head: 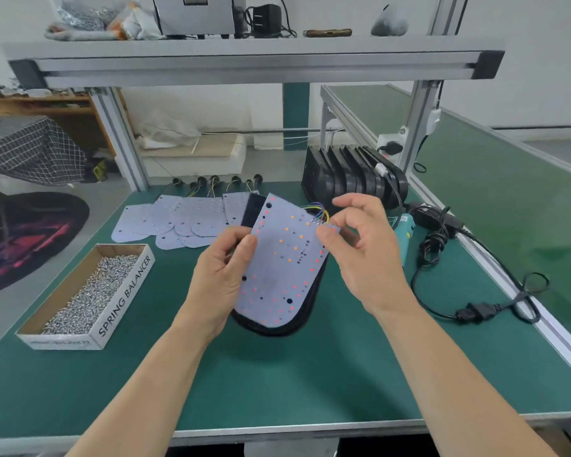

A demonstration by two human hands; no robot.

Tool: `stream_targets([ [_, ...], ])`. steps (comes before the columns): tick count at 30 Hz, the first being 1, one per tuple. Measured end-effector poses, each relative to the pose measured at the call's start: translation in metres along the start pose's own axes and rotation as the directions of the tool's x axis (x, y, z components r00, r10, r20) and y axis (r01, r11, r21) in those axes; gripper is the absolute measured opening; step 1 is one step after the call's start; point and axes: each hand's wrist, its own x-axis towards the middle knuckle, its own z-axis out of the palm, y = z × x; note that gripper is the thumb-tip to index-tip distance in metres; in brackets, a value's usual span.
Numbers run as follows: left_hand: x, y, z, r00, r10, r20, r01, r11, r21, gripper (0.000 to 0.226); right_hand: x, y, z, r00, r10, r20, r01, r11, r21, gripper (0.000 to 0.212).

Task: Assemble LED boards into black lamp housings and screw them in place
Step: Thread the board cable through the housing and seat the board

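Head view: the left hand (221,268) grips the left edge of a white, round-ended LED board (284,268), thumb on top and fingers curled beneath. The right hand (360,245) pinches the board's upper right corner between thumb and forefinger, just beside the bundle of coloured wires (317,211) soldered there. The other fingers are loosely spread.

The board is held tilted, its rounded end low over a black plastic lamp housing (277,328) that lies on the green bench mat (277,384). Holding it by both edges probably lets the person line up its outline with the housing while keeping the wires free. It does not look seated yet, and no screw is in.

- **In hand:** one board, over one housing.
- **Spare boards:** a fan of spare white boards (165,219) lies behind. They overlap too much for a firm count, perhaps seven or eight.
- **Black cable glands with leads (211,184):** about six, beyond the fan.
- **Empty black housings (350,179):** about six or seven, standing on edge in a row at the back right, within reach.
- **Steel screws:** one open cardboard box (126,301), far too many to count, sits to the left.
- **Teal electric screwdriver (406,229):** one, partly hidden behind the right hand, with its black power cable (475,311) looped beside it.
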Motion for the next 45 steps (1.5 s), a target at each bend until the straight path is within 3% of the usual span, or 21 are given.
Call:
stream_targets([
  [3, -0.002, -0.002, 0.003, 0.998, 0.047, -0.046, -0.046, 0.999, 0.019, 0.007, 0.006, -0.002, -0.006, 0.985, 0.056, 0.163, -0.045, 0.997, -0.068, 0.020],
  [8, -0.006, -0.002, 0.010, 0.990, 0.101, 0.097, -0.097, 0.994, -0.042, 0.025, 0.011, -0.011, -0.010, 0.965, -0.019, 0.263, 0.092, 0.959, -0.267, 0.018],
  [13, -0.004, 0.001, 0.012, 0.988, 0.144, 0.055, -0.147, 0.988, 0.056, 0.030, 0.012, -0.016, -0.010, 0.954, -0.109, 0.280, 0.206, 0.915, -0.346, 0.019],
  [16, -0.005, 0.005, 0.014, 0.977, 0.207, 0.045, -0.212, 0.963, 0.165, 0.056, 0.009, -0.015, -0.007, 0.958, -0.155, 0.243, 0.236, 0.904, -0.356, 0.015],
  [18, -0.002, 0.006, 0.013, 0.978, 0.209, 0.018, -0.210, 0.969, 0.131, 0.063, 0.005, -0.013, -0.005, 0.955, -0.242, 0.171, 0.287, 0.899, -0.332, 0.013],
  [20, 0.001, 0.007, 0.010, 0.990, 0.139, -0.009, -0.139, 0.989, 0.044, 0.063, 0.001, -0.006, -0.004, 0.947, -0.315, 0.062, 0.321, 0.926, -0.198, 0.023],
  [22, 0.001, 0.007, 0.007, 0.998, 0.060, 0.005, -0.060, 0.997, -0.057, 0.058, 0.002, 0.002, -0.004, 0.988, -0.152, -0.042, 0.155, 0.984, 0.090, 0.029],
  [24, -0.001, 0.008, 0.007, 0.998, -0.005, 0.064, 0.015, 0.987, -0.158, 0.043, 0.004, 0.006, -0.005, 0.991, 0.093, 0.097, -0.121, 0.933, 0.340, 0.040],
  [26, -0.005, 0.011, 0.010, 0.992, -0.058, 0.114, 0.083, 0.969, -0.231, 0.032, 0.000, 0.012, -0.003, 0.918, 0.164, 0.362, -0.305, 0.875, 0.376, 0.048],
  [28, -0.008, 0.014, 0.015, 0.983, -0.102, 0.153, 0.143, 0.948, -0.285, 0.030, -0.008, 0.012, 0.002, 0.867, 0.161, 0.472, -0.318, 0.907, 0.275, 0.040],
  [34, -0.008, 0.020, 0.018, 0.968, -0.162, 0.190, 0.213, 0.933, -0.289, 0.041, -0.010, 0.008, 0.006, 0.897, 0.242, 0.370, -0.296, 0.950, 0.097, 0.031],
  [38, -0.009, 0.019, 0.018, 0.979, -0.165, 0.121, 0.195, 0.931, -0.307, 0.041, -0.008, 0.009, 0.009, 0.929, 0.241, 0.281, -0.259, 0.965, 0.028, 0.032],
  [40, -0.007, 0.018, 0.017, 0.987, -0.148, 0.067, 0.162, 0.943, -0.292, 0.039, -0.006, 0.009, 0.004, 0.986, 0.163, 0.037, -0.167, 0.967, 0.191, 0.024],
  [42, -0.006, 0.018, 0.015, 0.991, -0.128, 0.042, 0.134, 0.957, -0.257, 0.037, -0.003, 0.004, -0.009, 0.988, -0.021, -0.152, 0.050, 0.981, 0.188, 0.012],
  [44, -0.006, 0.017, 0.014, 0.994, -0.108, 0.024, 0.111, 0.968, -0.225, 0.036, -0.001, -0.002, -0.018, 0.979, -0.196, -0.054, 0.198, 0.980, 0.034, 0.017],
  [45, -0.006, 0.017, 0.014, 0.995, -0.098, 0.020, 0.100, 0.971, -0.216, 0.036, 0.000, -0.006, -0.020, 0.977, -0.208, 0.038, 0.211, 0.973, -0.091, 0.017],
])
